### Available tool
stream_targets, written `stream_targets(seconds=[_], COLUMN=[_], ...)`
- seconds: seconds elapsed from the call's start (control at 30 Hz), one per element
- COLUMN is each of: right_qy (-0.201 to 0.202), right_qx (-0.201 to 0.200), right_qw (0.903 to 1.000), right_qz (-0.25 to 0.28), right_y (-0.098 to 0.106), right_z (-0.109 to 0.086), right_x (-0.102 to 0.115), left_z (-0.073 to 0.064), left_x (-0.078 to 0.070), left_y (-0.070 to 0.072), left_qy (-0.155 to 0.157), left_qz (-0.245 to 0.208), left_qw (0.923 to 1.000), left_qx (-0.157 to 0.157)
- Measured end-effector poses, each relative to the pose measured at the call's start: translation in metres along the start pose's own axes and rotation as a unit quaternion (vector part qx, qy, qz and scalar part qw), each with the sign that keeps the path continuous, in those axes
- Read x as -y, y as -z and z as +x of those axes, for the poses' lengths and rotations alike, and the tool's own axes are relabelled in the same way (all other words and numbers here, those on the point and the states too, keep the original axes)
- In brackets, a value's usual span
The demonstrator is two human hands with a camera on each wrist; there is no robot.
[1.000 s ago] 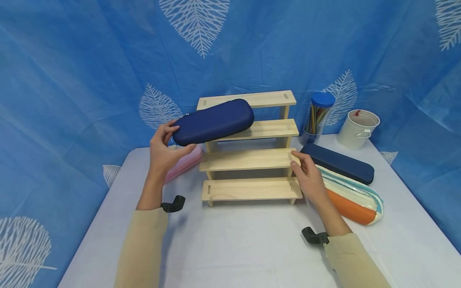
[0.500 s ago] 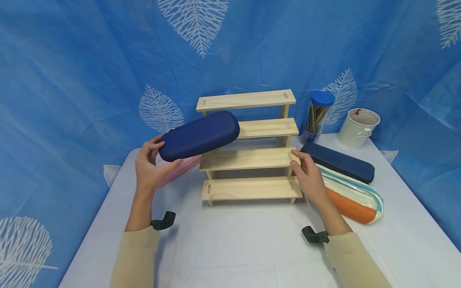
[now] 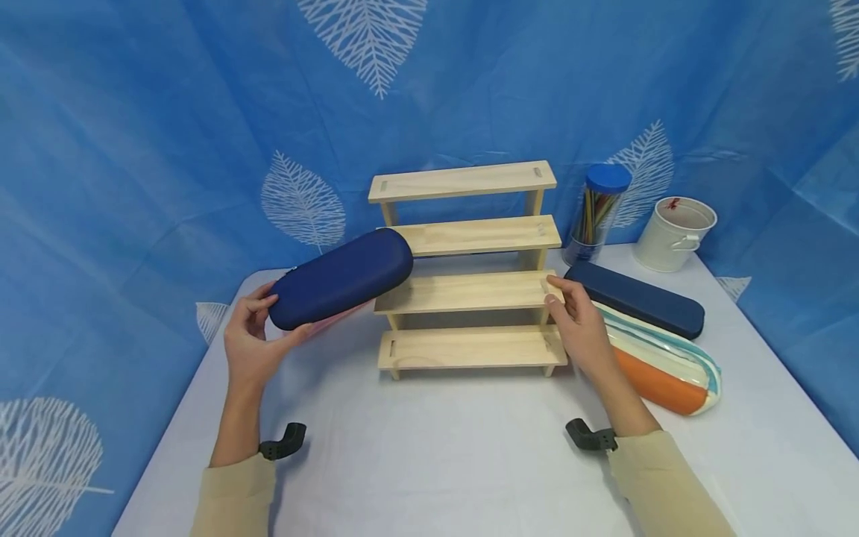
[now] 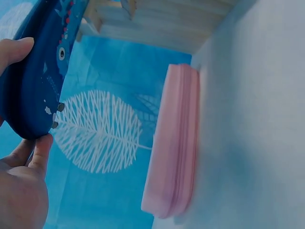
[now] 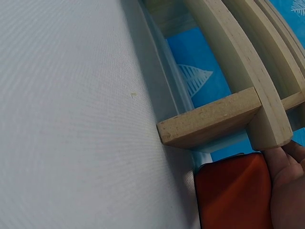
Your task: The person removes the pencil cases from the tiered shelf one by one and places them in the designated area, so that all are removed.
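In the head view my left hand grips one end of a dark blue hard pencil case, thumb below and fingers behind. The case is tilted, held up left of a stepped wooden rack. The left wrist view shows a printed eye, red dots and two zipper pulls on its far face. Below it, on the table, lies a pink pencil case, mostly hidden in the head view. My right hand holds the right end of the rack's second board from the bottom, with thumb and fingertips at the board's end.
Right of the rack lie a navy slim case and an orange, cream and teal pencil case. Behind them stand a clear blue-lidded tube of thin sticks and a white bucket. A blue curtain closes the back.
My left hand has carried the blue pencil case down and left, away from in front of the rack's upper boards. My right hand stays at the board's end.
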State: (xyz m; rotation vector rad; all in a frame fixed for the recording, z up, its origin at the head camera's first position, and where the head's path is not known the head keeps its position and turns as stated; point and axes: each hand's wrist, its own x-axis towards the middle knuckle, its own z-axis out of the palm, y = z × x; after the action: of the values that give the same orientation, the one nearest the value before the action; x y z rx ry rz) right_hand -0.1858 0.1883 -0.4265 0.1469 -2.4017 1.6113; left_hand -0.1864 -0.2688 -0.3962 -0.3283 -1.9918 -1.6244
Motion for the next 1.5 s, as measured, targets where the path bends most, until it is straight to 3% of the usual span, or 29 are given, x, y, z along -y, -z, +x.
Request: stream_targets(seconds=[0.2,0.5,0.73,0.87,1.0,1.17,1.27,1.5], right_qy=[0.000,-0.002,-0.003,-0.001,0.003,0.006,0.010,0.006], right_qx=[0.011,0.007,0.005,0.005,0.003,0.002,0.003,-0.002], right_qw=[0.9999,1.0000,1.0000,1.0000,1.0000,1.0000,0.9999,1.0000], right_qz=[0.003,0.006,0.000,-0.002,-0.004,-0.004,0.001,-0.008], right_y=[0.001,0.004,0.004,0.003,0.003,0.003,0.003,0.001], right_z=[0.001,0.000,-0.002,-0.002,-0.002,-0.001,0.001,0.010], right_x=[0.000,-0.001,0.003,0.001,0.001,0.000,-0.005,-0.038], left_z=[-0.007,-0.009,-0.015,-0.017,-0.019,-0.022,-0.025,-0.030], left_x=[0.015,0.026,0.037,0.042,0.046,0.052,0.057,0.106], left_y=[0.018,0.045,0.061,0.066,0.069,0.074,0.076,0.095], left_qy=[-0.001,0.000,0.010,0.029,0.064,0.089,0.082,0.055], left_qz=[0.001,-0.073,-0.072,-0.043,0.017,0.087,0.115,0.158], left_qw=[0.9998,0.9966,0.9956,0.9962,0.9949,0.9905,0.9892,0.9858], left_qx=[-0.021,-0.039,-0.059,-0.070,-0.075,-0.058,-0.039,0.013])
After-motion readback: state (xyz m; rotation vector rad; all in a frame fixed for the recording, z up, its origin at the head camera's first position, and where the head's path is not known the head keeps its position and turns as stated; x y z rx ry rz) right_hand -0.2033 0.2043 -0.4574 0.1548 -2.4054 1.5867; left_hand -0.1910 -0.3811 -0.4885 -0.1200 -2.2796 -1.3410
